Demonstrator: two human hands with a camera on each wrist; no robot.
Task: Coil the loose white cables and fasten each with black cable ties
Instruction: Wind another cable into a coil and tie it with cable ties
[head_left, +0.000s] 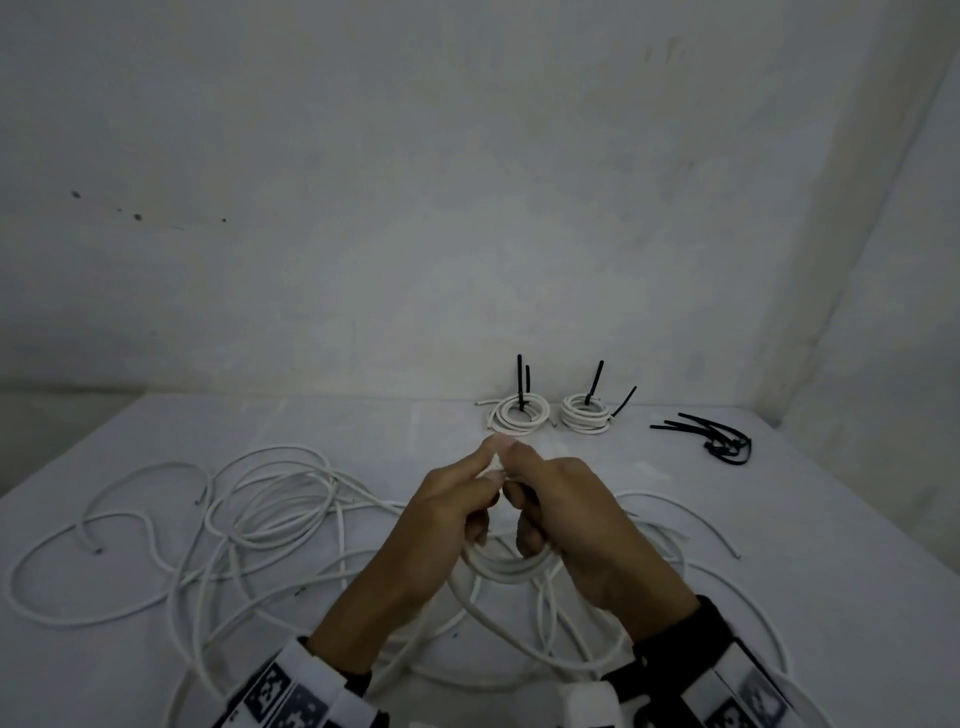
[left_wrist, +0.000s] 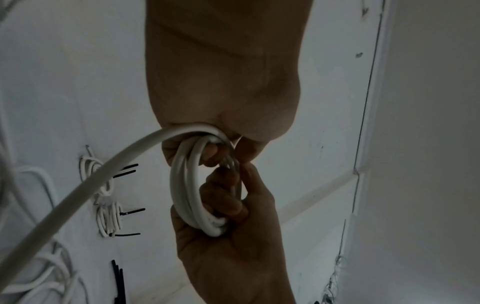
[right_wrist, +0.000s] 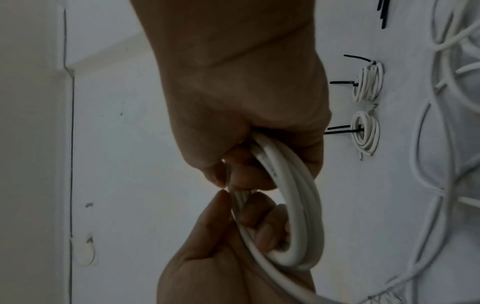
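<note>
Head view: both hands (head_left: 498, 499) grip half-wound coil (head_left: 511, 569) w/ curled fingers, spare ties (head_left: 711, 439) lie fwd-right, nearer right hand

coil (head_left: 511, 564): far side hidden behind both hands' fingers | loose cables (head_left: 249, 525): near loops cut off at bottom edge of head view | spare ties (head_left: 719, 441): count unclear, overlapping | tie heads on bundled coils (head_left: 519, 413): too small to tell
</note>
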